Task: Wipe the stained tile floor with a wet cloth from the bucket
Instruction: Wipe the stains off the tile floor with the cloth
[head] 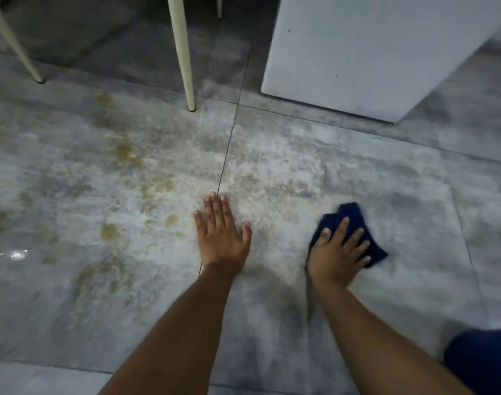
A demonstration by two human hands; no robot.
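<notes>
A grey tile floor [272,155] fills the view, with yellow-brown stains [126,155] spread over its left half and a whitish smeared patch in the middle. My right hand [336,252] presses a dark blue cloth [352,216] flat on the floor at the right, fingers spread over it. My left hand [219,232] lies flat and open on the tile beside a grout line, holding nothing, left of the cloth. No bucket is in view.
Two cream chair legs [183,52] [12,44] stand on the floor at the back left and centre. A white box-like cabinet [372,52] stands at the back right. A dark blue clothed knee [483,360] shows at the lower right. A wet glint [14,254] lies far left.
</notes>
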